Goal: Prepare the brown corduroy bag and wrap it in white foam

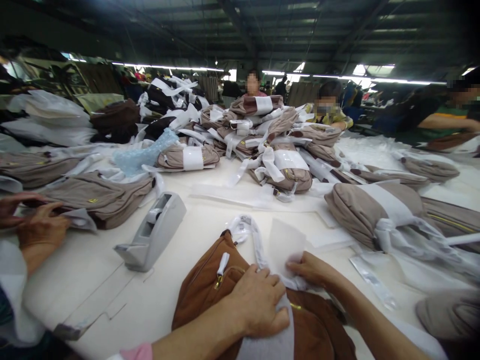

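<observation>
A brown bag (202, 290) lies on the white table in front of me, with a white paper band (275, 342) across its middle. My left hand (260, 300) rests on the band and the bag, fingers spread and pressing down. Beyond the bag, my right hand (309, 270) pinches the edge of a translucent white sheet (287, 245) between thumb and fingers. The bag's strap (245, 225), wrapped in white, loops out past its far edge. A white-wrapped zipper pull (223, 263) hangs on the bag's left part.
A grey tape dispenser (159, 232) stands left of the bag, near a bent wire frame (108, 300). Another person's hands (43, 227) touch a taupe bag (101, 197) at left. Piled taupe bags (288, 167) fill the table's back; a banded one (375, 205) lies right.
</observation>
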Demonstrator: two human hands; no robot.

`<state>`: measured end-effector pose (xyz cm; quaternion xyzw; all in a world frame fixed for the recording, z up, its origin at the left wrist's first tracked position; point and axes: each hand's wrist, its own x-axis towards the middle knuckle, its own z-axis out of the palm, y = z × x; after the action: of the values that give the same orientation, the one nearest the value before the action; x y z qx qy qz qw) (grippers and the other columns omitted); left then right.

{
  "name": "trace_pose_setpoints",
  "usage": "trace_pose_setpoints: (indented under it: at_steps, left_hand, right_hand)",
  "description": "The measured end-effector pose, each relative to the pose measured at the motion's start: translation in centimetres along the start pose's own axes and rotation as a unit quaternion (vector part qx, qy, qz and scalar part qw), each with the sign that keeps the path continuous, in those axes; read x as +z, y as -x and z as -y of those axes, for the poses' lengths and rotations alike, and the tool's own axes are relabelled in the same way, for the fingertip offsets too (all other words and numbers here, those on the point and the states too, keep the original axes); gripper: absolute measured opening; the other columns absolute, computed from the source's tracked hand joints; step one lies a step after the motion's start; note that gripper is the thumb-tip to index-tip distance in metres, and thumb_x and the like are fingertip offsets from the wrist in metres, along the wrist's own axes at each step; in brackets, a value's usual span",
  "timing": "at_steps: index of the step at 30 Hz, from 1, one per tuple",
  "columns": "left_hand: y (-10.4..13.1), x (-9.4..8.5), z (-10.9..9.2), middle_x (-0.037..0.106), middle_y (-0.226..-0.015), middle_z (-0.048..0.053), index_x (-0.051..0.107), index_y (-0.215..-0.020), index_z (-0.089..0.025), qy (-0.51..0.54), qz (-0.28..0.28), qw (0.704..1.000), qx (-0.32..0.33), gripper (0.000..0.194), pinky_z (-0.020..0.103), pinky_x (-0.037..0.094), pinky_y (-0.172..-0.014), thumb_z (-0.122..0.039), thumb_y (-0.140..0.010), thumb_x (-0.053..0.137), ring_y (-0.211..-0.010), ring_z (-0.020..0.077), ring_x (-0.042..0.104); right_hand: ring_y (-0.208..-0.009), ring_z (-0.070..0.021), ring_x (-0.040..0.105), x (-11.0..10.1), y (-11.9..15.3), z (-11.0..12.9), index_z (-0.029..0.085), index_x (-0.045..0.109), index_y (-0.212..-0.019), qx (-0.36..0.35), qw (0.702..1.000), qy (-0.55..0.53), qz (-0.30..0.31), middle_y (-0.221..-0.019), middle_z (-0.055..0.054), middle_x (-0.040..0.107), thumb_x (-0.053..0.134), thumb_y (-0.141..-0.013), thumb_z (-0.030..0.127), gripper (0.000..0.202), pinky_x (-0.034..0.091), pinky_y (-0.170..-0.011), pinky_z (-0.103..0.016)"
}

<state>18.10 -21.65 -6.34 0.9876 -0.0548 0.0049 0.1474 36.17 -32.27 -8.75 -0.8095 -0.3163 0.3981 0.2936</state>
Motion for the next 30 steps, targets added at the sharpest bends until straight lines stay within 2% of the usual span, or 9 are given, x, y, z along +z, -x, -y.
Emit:
trace_pose_setpoints:
  at_steps: [5,8,12,14,18,22,26,28,30]
  left_hand:
    - [0.1,-0.4,-0.4,0.058,-0.102,0.007,0.056,-0.094,-0.016,-0.01,0.006,1.0,-0.004,0.032,0.046,0.037,-0.085,-0.041,-0.082,0.04,-0.096,0.0254,0.05]
    - [0.3,-0.4,-0.6,0.058,-0.103,0.008,0.057,-0.094,-0.016,-0.014,-0.005,1.0,-0.011,0.033,0.046,0.037,-0.085,-0.042,-0.082,0.039,-0.095,0.0256,0.05]
    - [0.6,0.0,-0.9,0.056,-0.109,0.007,0.056,-0.096,-0.016,-0.006,-0.035,0.999,-0.009,0.033,0.045,0.036,-0.088,-0.042,-0.082,0.04,-0.099,0.0258,0.048]
    - [0.8,0.2,-0.9,0.056,-0.108,0.006,0.056,-0.095,-0.017,-0.005,-0.041,0.999,-0.005,0.031,0.044,0.034,-0.089,-0.041,-0.082,0.042,-0.1,0.0256,0.047]
    - [0.7,0.3,-0.9,0.058,-0.104,0.007,0.056,-0.092,-0.016,-0.008,-0.042,0.999,-0.007,0.029,0.044,0.035,-0.087,-0.04,-0.081,0.043,-0.097,0.0257,0.048]
    - [0.2,0.7,-0.5,0.06,-0.095,0.008,0.057,-0.092,-0.016,-0.019,-0.028,0.999,-0.001,0.033,0.046,0.037,-0.084,-0.042,-0.082,0.04,-0.09,0.026,0.051]
    - [-0.2,1.1,-0.2,0.061,-0.09,0.009,0.055,-0.094,-0.014,-0.014,-0.024,0.999,-0.015,0.037,0.047,0.038,-0.082,-0.044,-0.081,0.04,-0.084,0.0259,0.053]
    - [0.0,1.0,-0.3,0.06,-0.091,0.009,0.056,-0.093,-0.014,-0.006,-0.037,0.999,-0.018,0.034,0.046,0.037,-0.084,-0.042,-0.081,0.041,-0.086,0.0254,0.052]
    - [0.4,0.6,-0.6,0.058,-0.094,0.009,0.056,-0.09,-0.016,-0.009,-0.063,0.998,-0.018,0.03,0.046,0.036,-0.086,-0.041,-0.08,0.044,-0.092,0.0256,0.05]
  right_hand:
    - [-0.051,-0.0111,0.037,2.6,-3.3,1.4,0.018,0.045,-0.041,0.002,0.991,0.076,-0.11,-0.041,0.003,0.036,0.057,-0.064,0.024,0.026,0.026,-0.053,-0.025]
    - [-0.05,-0.0106,0.036,3.3,-3.4,2.0,0.018,0.043,-0.043,-0.003,0.986,0.055,-0.155,-0.042,0.003,0.034,0.053,-0.068,0.028,0.029,0.025,-0.052,-0.025]
    - [-0.048,-0.0096,0.037,3.2,-1.0,1.6,0.016,0.051,-0.057,-0.019,0.989,-0.04,-0.142,-0.047,0.003,0.042,0.042,-0.077,0.045,0.036,0.027,-0.047,-0.023]
    - [-0.049,-0.01,0.042,3.0,0.1,1.4,0.014,0.056,-0.062,-0.022,0.988,-0.087,-0.124,-0.05,0.002,0.049,0.046,-0.074,0.051,0.039,0.031,-0.047,-0.023]
    - [-0.055,-0.0142,0.051,2.9,0.1,1.5,0.012,0.061,-0.062,-0.021,0.978,-0.17,-0.118,-0.054,-0.001,0.058,0.067,-0.058,0.048,0.037,0.039,-0.052,-0.025]
    - [-0.075,-0.0203,0.061,3.8,0.1,2.2,0.011,0.065,-0.088,-0.033,0.953,-0.278,-0.114,-0.082,-0.008,0.068,0.062,-0.064,0.049,0.046,0.047,-0.069,-0.031]
    - [-0.093,-0.0225,0.06,5.4,2.0,2.9,0.013,0.061,-0.103,-0.055,0.926,-0.356,-0.111,-0.103,-0.012,0.065,0.062,-0.069,0.046,0.048,0.044,-0.088,-0.037]
    - [-0.101,-0.0222,0.057,5.9,3.0,3.2,0.014,0.061,-0.105,-0.068,0.911,-0.386,-0.13,-0.109,-0.01,0.063,0.061,-0.071,0.046,0.047,0.038,-0.096,-0.038]
    - [-0.108,-0.0214,0.053,6.1,3.9,3.4,0.015,0.06,-0.107,-0.087,0.908,-0.384,-0.145,-0.113,-0.009,0.061,0.057,-0.074,0.048,0.047,0.03,-0.103,-0.039]
